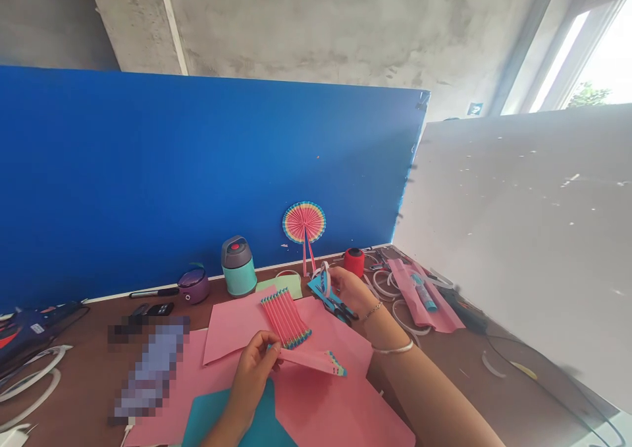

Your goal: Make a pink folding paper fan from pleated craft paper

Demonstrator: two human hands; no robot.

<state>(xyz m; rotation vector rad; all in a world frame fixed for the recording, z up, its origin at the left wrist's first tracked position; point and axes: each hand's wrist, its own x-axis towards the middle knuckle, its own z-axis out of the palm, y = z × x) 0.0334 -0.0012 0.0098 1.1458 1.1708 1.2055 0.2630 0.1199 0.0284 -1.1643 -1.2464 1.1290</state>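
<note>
The left hand [257, 361] pinched a folded pink paper strip with blue-yellow ends [312, 361] — pleated, apparently unjoined. Beyond lay a pleated pink paper panel [286, 318]; the right hand [349, 289], fingers curled, gripped a white tape roll [324, 276]. Farther, a round pleated pink-and-blue paper fan [304, 222] stood complete.

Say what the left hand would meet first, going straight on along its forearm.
Most likely the spread pleated pink paper ahead of the left hand, though depth is hard to judge.
</note>
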